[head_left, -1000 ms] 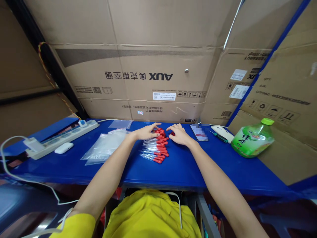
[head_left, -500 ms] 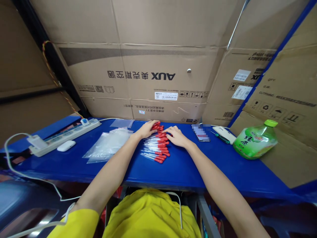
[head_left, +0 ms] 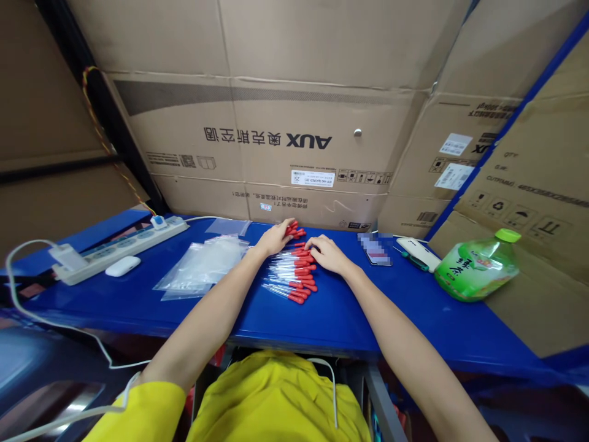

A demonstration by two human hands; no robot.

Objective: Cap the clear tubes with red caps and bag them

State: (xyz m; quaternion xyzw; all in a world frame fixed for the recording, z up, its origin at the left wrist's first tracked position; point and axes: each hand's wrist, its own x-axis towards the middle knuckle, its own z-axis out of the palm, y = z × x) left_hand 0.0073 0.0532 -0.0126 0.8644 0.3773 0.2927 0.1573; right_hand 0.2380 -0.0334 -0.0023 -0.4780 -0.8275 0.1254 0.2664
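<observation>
Droppers with clear thin tubes and red bulbs [head_left: 306, 271] lie in a row on the blue table, bulbs toward the right. My left hand [head_left: 276, 238] is closed around a small bunch of droppers [head_left: 296, 232] at the far end of the row, their red bulbs poking out past the fingers. Their tubes are mostly hidden by that hand. My right hand [head_left: 327, 253] is at the right side of the row, fingers curled and pressed to the red bulbs at its far end. Exactly how many it pinches is hidden.
Clear zip bags [head_left: 207, 264] lie left of the droppers. Farther left are a power strip [head_left: 122, 248] and a white case [head_left: 123, 266]. To the right are a phone [head_left: 376, 250], a white tool [head_left: 418, 253] and a green tea bottle [head_left: 476, 270]. Cardboard [head_left: 267, 153] walls the back.
The bunch at my left hand now stands apart from the rest of the row, with a gap of blue table between. My right hand has barely moved. The view has shifted slightly.
</observation>
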